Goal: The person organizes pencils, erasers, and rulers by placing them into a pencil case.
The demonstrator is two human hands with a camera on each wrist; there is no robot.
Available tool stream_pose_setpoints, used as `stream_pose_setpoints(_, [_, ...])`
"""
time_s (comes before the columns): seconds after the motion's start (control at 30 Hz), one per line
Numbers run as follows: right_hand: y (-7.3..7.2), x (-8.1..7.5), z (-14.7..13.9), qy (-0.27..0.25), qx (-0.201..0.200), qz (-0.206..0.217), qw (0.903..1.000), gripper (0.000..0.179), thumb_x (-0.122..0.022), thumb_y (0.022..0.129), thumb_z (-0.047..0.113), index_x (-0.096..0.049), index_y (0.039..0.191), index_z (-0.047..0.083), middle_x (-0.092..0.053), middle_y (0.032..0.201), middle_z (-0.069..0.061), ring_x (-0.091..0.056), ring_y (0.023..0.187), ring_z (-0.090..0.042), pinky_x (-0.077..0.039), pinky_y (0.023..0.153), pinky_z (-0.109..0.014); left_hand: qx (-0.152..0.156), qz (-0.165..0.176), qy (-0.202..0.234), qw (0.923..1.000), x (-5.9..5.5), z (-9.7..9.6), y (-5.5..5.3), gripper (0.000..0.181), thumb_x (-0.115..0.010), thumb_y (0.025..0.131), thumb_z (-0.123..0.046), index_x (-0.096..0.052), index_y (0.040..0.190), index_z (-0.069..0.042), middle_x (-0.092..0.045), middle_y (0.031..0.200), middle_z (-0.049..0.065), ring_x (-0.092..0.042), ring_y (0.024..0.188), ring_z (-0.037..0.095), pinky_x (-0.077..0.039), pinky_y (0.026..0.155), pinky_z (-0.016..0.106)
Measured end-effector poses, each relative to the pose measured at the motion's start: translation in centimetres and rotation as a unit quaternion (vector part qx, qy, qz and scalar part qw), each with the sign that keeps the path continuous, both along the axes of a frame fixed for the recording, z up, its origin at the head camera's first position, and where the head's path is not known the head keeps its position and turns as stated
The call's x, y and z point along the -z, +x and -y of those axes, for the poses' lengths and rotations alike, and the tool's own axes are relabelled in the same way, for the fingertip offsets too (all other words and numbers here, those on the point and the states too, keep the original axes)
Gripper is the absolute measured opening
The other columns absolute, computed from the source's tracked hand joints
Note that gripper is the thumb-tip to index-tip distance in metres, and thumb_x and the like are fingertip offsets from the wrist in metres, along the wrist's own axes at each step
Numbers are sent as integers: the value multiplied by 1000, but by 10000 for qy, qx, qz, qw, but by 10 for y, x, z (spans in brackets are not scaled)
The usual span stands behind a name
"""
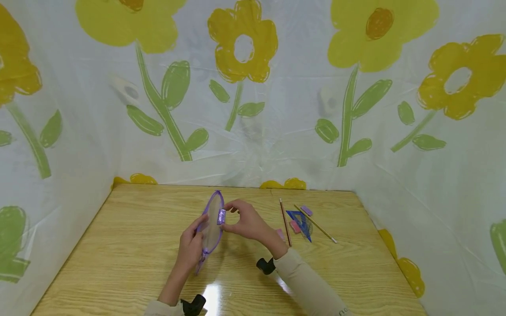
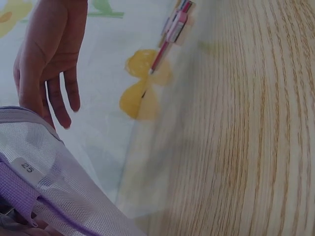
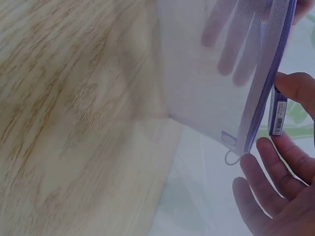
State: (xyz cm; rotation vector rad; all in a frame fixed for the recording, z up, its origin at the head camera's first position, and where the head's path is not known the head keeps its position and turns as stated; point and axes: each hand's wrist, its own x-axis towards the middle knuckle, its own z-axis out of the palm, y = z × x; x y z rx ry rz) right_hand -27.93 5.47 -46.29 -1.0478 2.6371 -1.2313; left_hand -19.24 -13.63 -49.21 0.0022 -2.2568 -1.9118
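My left hand [image 1: 191, 247] grips a mesh zipper pouch [image 1: 213, 224] with purple edging and holds it upright above the table. Its fingers show through the pale mesh [image 3: 197, 73] in the right wrist view. Between thumb and fingertips, my right hand [image 1: 247, 221] pinches a small purple block [image 1: 222, 216] at the pouch's zipper edge. A white barcode label shows on this purple block [image 3: 277, 118] in the right wrist view. How far the pouch mouth is parted is hard to see. A "25" tag marks the pouch [image 2: 74, 182] in the left wrist view.
Right of my hands, two pencils [image 1: 285, 224] [image 1: 316, 224], a blue set square [image 1: 301, 224], pink erasers [image 1: 295, 226] [image 1: 280, 234] and a purple eraser [image 1: 306, 210] lie on the wooden table [image 1: 130, 241]. A flower-printed sheet [image 1: 276, 131] surrounds the table's back and sides.
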Motion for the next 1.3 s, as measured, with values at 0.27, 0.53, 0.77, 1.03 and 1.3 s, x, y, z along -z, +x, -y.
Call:
stream_pose_setpoints(0.27, [1, -1, 2, 189, 113, -71, 9997, 46, -82, 86, 25, -67, 124, 6, -65, 125, -9, -59, 115, -33, -53, 100, -51, 6, 35, -36, 10000, 1, 1, 1, 52, -37, 94, 8, -50, 145, 6, -52, 149, 23, -50, 136, 37, -51, 99, 29])
stream_pose_setpoints(0.53, [2, 0, -2, -15, 172, -252, 9995, 44, -80, 87, 24, -67, 125, 5, -65, 124, -8, -59, 112, -27, -54, 97, -46, -12, -123, -21, 9999, 5, 4, 0, 52, -37, 93, 11, -52, 143, 6, -55, 146, 23, -40, 144, 38, -32, 122, 46])
stream_pose_setpoints(0.77, [6, 5, -9, -429, 151, -160, 9988, 43, -79, 88, 23, -66, 125, 5, -65, 119, -4, -58, 109, -21, -54, 97, -51, -138, 77, 120, 9998, 3, 7, 1, 54, -33, 94, 8, -51, 145, 4, -54, 148, 19, -36, 147, 33, -33, 94, 5])
stream_pose_setpoints(1.03, [14, 20, -22, -706, 192, 227, 9971, 39, -75, 92, 25, -65, 127, 12, -65, 125, -11, -57, 116, -35, -51, 99, -59, -185, 61, 332, 9993, 3, 7, 4, 57, -30, 93, 11, -51, 145, 5, -56, 146, 20, -48, 139, 33, -44, 90, 9])
stream_pose_setpoints(1.3, [21, 34, -31, -789, 167, 580, 9951, 39, -73, 94, 28, -64, 129, 12, -63, 128, -18, -56, 118, -41, -49, 101, -62, -82, -24, 450, 9989, 5, 8, 5, 59, -26, 91, 13, -50, 144, 8, -54, 147, 23, -50, 137, 37, -49, 108, 27])
